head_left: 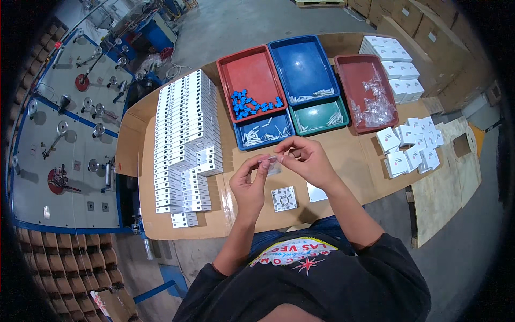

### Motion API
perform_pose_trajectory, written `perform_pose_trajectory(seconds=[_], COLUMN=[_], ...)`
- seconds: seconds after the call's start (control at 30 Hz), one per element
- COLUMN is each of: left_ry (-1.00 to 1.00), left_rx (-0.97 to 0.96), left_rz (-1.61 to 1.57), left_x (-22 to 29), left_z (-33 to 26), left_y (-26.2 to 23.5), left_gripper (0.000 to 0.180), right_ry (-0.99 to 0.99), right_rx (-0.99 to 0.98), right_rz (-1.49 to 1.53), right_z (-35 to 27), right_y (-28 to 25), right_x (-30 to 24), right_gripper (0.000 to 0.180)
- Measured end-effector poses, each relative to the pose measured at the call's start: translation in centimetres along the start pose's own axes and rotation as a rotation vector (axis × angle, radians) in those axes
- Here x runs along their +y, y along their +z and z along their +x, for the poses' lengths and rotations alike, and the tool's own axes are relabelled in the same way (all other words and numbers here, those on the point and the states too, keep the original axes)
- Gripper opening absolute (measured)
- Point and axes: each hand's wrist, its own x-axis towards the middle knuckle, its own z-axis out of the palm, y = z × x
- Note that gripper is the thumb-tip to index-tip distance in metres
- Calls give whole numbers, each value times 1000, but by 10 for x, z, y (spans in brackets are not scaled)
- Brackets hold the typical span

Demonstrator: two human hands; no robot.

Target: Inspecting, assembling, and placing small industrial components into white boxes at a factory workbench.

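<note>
Over the middle of the cardboard-covered table, both hands pinch the top edge of a small clear plastic bag (274, 168). My left hand (248, 183) is closed on its left side, thumb against forefinger. My right hand (307, 162) grips the other side with thumb and forefinger, its remaining fingers curled. What the bag contains, if anything, is too small to make out. Just below the hands lies a white square plate (284, 199) with a round pattern at its centre. Beside it, partly behind my right forearm, is a flat white piece (316, 192).
Stacked white boxes (185, 123) stand left. Beyond my hands are a red tray (249, 67) with blue parts, blue trays (300, 59) and a green tray (320, 125) with small white pieces, and a dark red tray (357, 70) with clear bags. More white boxes (413, 145) sit right.
</note>
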Motion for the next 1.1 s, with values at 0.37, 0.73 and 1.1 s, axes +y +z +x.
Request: perform_pose_trajectory(seconds=[0.37,0.73,1.1], left_ry=[24,48,26], left_rx=[-33,-8,-4], left_rz=[68,78,96], left_x=[0,-1,2], left_z=[-2,-3,-5], left_y=[2,-1,2], left_gripper=[20,18,17], right_ry=[36,6,31], right_rx=[3,-17,-30], right_rz=[-11,-88,-76], right_z=[-4,-5,-9], right_y=[0,3,2], right_x=[2,2,3], right_gripper=[5,6,6])
